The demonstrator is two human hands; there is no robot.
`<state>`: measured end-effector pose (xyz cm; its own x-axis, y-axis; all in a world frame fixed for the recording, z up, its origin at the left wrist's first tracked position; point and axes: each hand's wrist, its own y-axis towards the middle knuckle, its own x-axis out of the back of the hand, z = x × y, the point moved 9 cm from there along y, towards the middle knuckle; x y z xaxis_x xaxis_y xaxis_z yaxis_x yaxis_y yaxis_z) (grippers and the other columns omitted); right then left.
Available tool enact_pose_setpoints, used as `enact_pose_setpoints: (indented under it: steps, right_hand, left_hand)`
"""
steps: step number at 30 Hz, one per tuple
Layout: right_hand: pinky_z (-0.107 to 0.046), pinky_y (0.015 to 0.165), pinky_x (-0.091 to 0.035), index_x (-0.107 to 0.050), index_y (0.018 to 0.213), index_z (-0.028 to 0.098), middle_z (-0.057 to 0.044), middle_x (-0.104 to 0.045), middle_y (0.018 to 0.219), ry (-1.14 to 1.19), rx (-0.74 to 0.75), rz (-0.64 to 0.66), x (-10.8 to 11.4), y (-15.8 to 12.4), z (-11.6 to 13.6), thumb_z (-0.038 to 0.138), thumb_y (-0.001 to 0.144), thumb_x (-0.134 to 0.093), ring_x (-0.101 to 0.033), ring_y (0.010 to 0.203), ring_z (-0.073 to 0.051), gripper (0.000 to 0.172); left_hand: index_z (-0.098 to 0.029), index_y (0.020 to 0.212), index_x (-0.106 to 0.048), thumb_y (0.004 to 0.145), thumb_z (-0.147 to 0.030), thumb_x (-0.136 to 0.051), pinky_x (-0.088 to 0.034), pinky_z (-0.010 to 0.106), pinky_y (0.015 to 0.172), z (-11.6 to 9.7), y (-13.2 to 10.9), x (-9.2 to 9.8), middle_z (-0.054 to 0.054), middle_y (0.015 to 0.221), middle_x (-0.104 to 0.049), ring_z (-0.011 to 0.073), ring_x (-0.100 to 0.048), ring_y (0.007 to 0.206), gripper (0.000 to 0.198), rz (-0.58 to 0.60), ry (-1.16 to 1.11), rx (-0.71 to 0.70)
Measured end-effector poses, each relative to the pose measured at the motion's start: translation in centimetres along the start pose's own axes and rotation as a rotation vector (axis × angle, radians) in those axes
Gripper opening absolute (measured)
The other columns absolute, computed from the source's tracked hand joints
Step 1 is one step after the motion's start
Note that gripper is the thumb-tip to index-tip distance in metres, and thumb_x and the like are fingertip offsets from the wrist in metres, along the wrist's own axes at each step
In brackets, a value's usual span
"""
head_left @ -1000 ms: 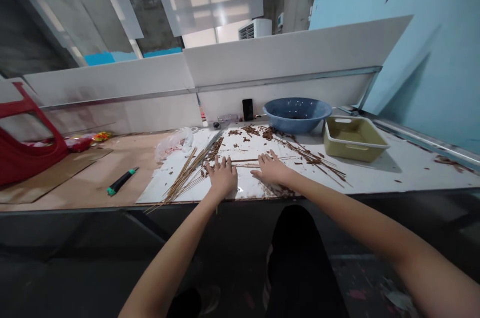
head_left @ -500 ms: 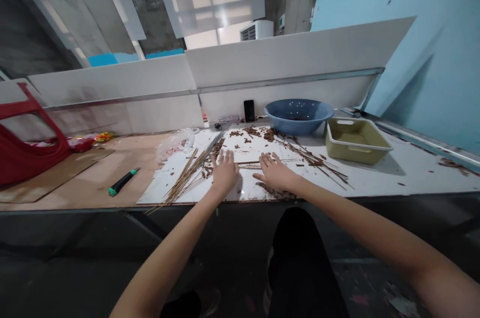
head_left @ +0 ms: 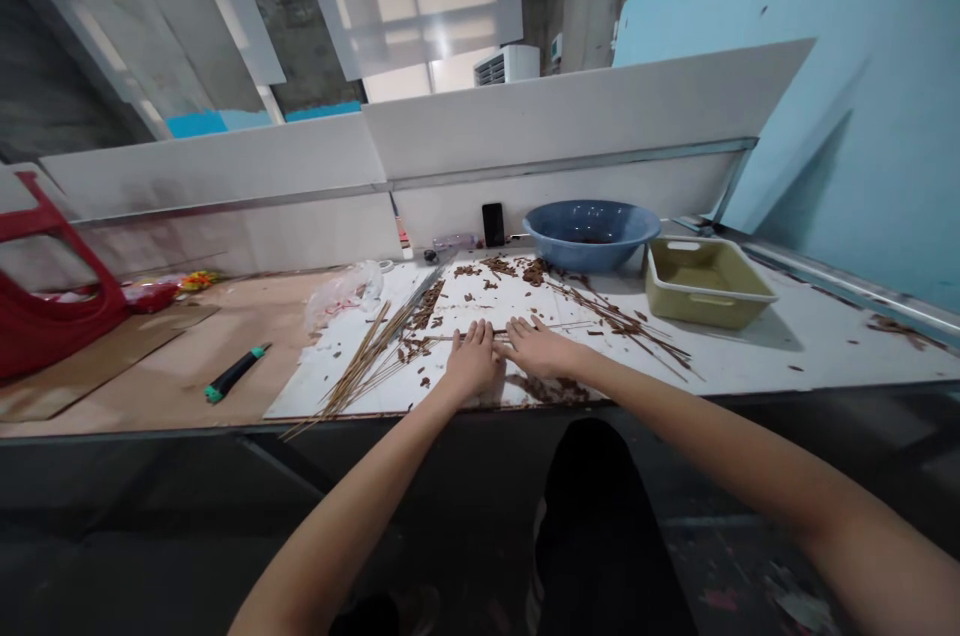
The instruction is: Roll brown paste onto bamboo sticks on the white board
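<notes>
My left hand [head_left: 471, 362] and my right hand [head_left: 534, 349] lie flat, palms down, side by side on a white board [head_left: 352, 386] on the workbench. Their fingers are stretched out and almost touch over a thin stick [head_left: 450, 336] that lies crosswise under the fingertips. A bundle of bare thin sticks [head_left: 360, 361] fans out to the left of my left hand. Sticks coated in brown paste [head_left: 622, 326] lie to the right of my right hand. Brown crumbs [head_left: 517, 268] are scattered over the board.
A blue bowl [head_left: 592, 231] and an olive tray [head_left: 705, 278] stand at the back right. A phone [head_left: 493, 223] leans on the white back panel. A crumpled plastic bag [head_left: 341, 288], a green-tipped cutter [head_left: 232, 374] and a red chair [head_left: 45, 296] are to the left.
My hands were apart on the board; they have slid together over the crosswise stick until the fingers nearly meet. The view has shifted slightly.
</notes>
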<state>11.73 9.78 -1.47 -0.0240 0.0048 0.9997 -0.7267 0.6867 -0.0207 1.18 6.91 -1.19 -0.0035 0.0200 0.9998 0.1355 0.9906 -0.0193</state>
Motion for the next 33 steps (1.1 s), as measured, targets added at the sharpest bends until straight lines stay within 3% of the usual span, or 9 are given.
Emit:
enact_pose_setpoints:
  steps: [5, 13, 19, 26, 33]
  right_hand:
    - [-0.069, 0.139, -0.021, -0.031, 0.179, 0.013, -0.028, -0.033, 0.183, 0.004, -0.102, 0.055, 1.2, 2.3, -1.1, 0.055, 0.119, -0.023, -0.023, 0.174, -0.040, 0.074]
    - [-0.064, 0.141, -0.018, -0.031, 0.180, 0.015, -0.025, -0.033, 0.183, 0.029, -0.036, 0.006, -1.4, -0.1, -0.6, 0.074, 0.114, -0.025, -0.024, 0.174, -0.039, 0.089]
    - [-0.067, 0.139, -0.020, -0.026, 0.179, 0.004, -0.032, -0.031, 0.181, 0.049, -0.181, -0.002, 1.0, 2.9, -2.2, 0.065, 0.116, -0.014, -0.025, 0.173, -0.040, 0.088]
    - [-0.061, 0.142, -0.016, -0.031, 0.178, 0.006, -0.030, -0.033, 0.182, 0.012, -0.058, -0.056, -0.8, -0.8, -0.3, 0.072, 0.114, -0.020, -0.025, 0.174, -0.038, 0.093]
    - [-0.059, 0.141, -0.018, -0.031, 0.177, 0.003, -0.030, -0.034, 0.181, 0.035, -0.172, -0.031, 1.5, 1.5, -1.9, 0.063, 0.117, -0.020, -0.027, 0.173, -0.036, 0.086]
  left_hand:
    - [-0.009, 0.182, -0.019, 0.110, -0.034, -0.030, -0.010, 0.062, 0.142, 0.5, 2.6, 1.7, 0.015, 0.190, -0.013, 0.0302, -0.011, 0.178, 0.078, 0.008, -0.041, 0.101]
    - [-0.014, 0.183, -0.022, 0.114, -0.041, -0.024, -0.012, 0.066, 0.141, 0.8, 0.3, -0.5, 0.016, 0.189, -0.019, 0.0324, -0.016, 0.177, 0.074, -0.045, -0.035, 0.029]
    - [-0.015, 0.183, -0.021, 0.113, -0.035, -0.028, -0.008, 0.069, 0.141, 1.3, 3.2, 1.8, 0.017, 0.189, -0.017, 0.0318, -0.014, 0.177, 0.073, -0.096, -0.059, 0.119]
    - [-0.022, 0.177, -0.038, 0.117, -0.040, -0.023, -0.012, 0.074, 0.138, 1.7, 0.7, -0.2, 0.014, 0.187, -0.029, 0.0330, -0.022, 0.176, 0.065, -0.031, 0.016, -0.002]
    - [-0.015, 0.182, -0.025, 0.116, -0.038, -0.021, -0.011, 0.067, 0.141, 2.5, 2.4, 2.1, 0.015, 0.189, -0.021, 0.0304, -0.019, 0.176, 0.070, -0.058, -0.048, 0.138]
